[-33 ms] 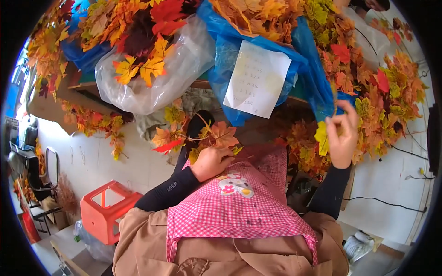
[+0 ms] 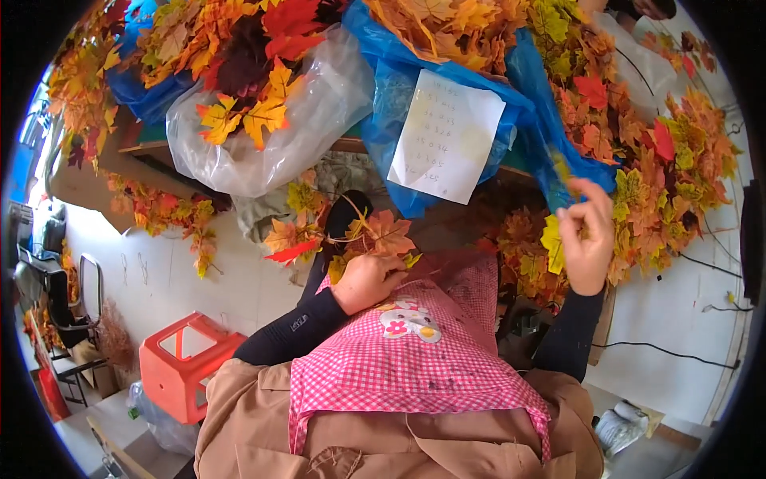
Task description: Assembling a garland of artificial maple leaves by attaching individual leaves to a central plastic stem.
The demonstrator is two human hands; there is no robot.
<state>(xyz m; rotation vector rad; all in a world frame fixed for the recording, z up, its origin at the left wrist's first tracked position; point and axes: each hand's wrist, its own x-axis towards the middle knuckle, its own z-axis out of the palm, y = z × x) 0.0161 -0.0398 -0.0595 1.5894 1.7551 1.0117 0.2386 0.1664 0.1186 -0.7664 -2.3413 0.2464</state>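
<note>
Left hand (image 2: 369,281) closed around a small bunch of orange, yellow and red artificial maple leaves on thin wire stems (image 2: 351,235), held just above the pink-and-white checked apron (image 2: 415,367) in the lap. Right hand (image 2: 586,239), raised, with fingertips pinched on a single yellow fabric leaf (image 2: 552,243) at the edge of the heaped autumn-leaf pile (image 2: 638,160). Beside the pile: a blue plastic bag (image 2: 399,88) bearing a white paper sheet (image 2: 447,136) and a clear plastic bag (image 2: 279,136). Good practice, as judged: grip the stems low, keep them aligned, draw one leaf free cleanly. An orange plastic stool (image 2: 187,363) stands on the floor at left.
</note>
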